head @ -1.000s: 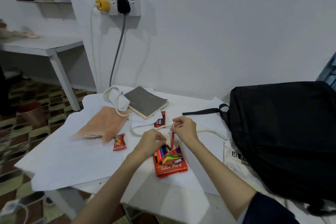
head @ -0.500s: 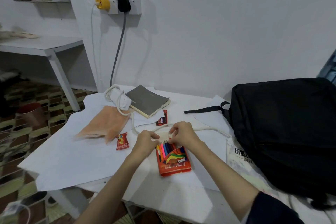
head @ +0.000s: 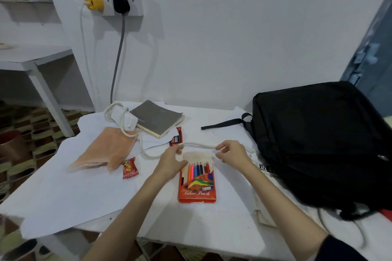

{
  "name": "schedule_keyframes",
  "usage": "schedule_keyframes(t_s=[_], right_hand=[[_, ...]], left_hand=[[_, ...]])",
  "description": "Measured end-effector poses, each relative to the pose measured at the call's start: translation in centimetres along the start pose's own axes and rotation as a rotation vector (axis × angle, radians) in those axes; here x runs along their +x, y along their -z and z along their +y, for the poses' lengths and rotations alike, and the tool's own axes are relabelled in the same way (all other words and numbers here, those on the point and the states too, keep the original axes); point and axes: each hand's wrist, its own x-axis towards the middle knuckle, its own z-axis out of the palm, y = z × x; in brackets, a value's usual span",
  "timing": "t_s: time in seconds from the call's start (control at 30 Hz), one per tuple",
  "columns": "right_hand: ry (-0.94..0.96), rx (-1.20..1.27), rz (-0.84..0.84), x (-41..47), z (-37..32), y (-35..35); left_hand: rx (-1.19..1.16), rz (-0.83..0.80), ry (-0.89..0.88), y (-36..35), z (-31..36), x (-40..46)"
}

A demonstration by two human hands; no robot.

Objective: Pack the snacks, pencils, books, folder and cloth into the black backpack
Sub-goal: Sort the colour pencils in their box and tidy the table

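Observation:
An orange colour pencil box lies flat at the table's middle, its beige flap open and the pencil tips showing. My left hand holds the flap's left edge, thumb on it. At the flap's right corner my right hand pinches with curled fingers. The black backpack lies on the right, strap toward the middle. A grey book, an orange cloth, a red snack and a dark snack lie to the left and behind.
A white charger sits by the book; its cable runs just behind my hands. A printed white sheet sticks out from under the backpack. White paper covers the table's left part. A wall socket holds two plugs.
The red pencil my right hand held upright has gone down into the box. Both hands have shifted to the box's open flap.

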Motion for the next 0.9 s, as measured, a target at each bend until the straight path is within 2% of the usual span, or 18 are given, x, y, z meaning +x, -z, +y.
schedule_keyframes(t_s=[0.17, 0.33, 0.67, 0.77, 0.9], right_hand=[[0.018, 0.086, -0.023, -0.7, 1.6, -0.6], [0.045, 0.222, -0.022, -1.5, 1.6, -0.9], [0.093, -0.115, -0.049, -2.2, 0.1, -2.2], [0.069, -0.173, -0.065, -2.2, -0.5, -2.5], [0.009, -0.176, -0.168, -2.0, -1.2, -2.1]], left_hand=[[-0.008, -0.115, -0.081, 0.0, 0.3, 0.5], [-0.055, -0.053, -0.135, 0.2, 0.7, -0.1], [0.137, -0.128, -0.190, 0.2, 0.9, -1.7], [0.268, -0.145, -0.090, 0.1, 1.3, -2.2], [0.581, -0.287, 0.046, -0.9, 2.3, -3.7]])
